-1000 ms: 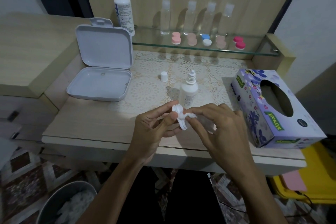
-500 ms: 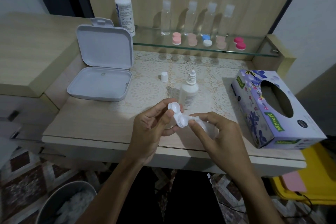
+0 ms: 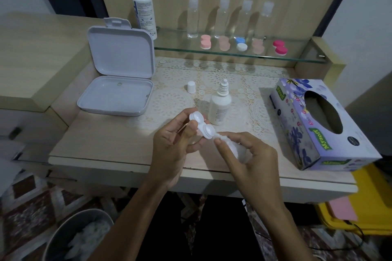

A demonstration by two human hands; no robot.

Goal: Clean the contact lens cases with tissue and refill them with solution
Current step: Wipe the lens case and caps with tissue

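Lens case [image 3: 201, 126], light rigid plastic, pinched mid-frame by left hand [image 3: 174, 146]; right hand [image 3: 250, 152] gripped soft wadded tissue [image 3: 231, 146] at case's edge.

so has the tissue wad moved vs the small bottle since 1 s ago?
Yes. The tissue wad has moved out of the lens case, right and toward the person, away from the small bottle.

Wooden desk [image 3: 118, 144], patterned floor [image 3: 31, 203]

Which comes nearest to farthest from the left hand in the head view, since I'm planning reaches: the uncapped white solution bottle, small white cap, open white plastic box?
1. Uncapped white solution bottle, just beyond the left hand.
2. Small white cap, farther back on the lace mat.
3. Open white plastic box, off to the left.
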